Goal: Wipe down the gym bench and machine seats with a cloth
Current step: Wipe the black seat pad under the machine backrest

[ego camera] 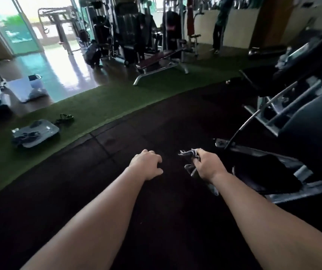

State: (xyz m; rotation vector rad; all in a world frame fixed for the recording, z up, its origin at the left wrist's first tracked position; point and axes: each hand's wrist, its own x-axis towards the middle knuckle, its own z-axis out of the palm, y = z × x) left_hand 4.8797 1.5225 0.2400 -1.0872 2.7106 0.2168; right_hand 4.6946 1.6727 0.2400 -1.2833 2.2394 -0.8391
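Noted open: dark rubber floor (156, 117), passable from near edge to turf strip (97, 98). Hemmed along right edge by machine frame (269, 115), near right hand (207, 165). Obstructed at turf's left end by grey tray (35, 132) and strap (64, 118); closed off beyond turf by flat bench (162, 57).

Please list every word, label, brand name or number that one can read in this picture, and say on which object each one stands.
None can be read.
Pinkish patch on a machine's black back pad: perhaps a logo, too blurred to read.
White box on the floor: no legible print.
Cloth in the right hand: stripes only, no letters.
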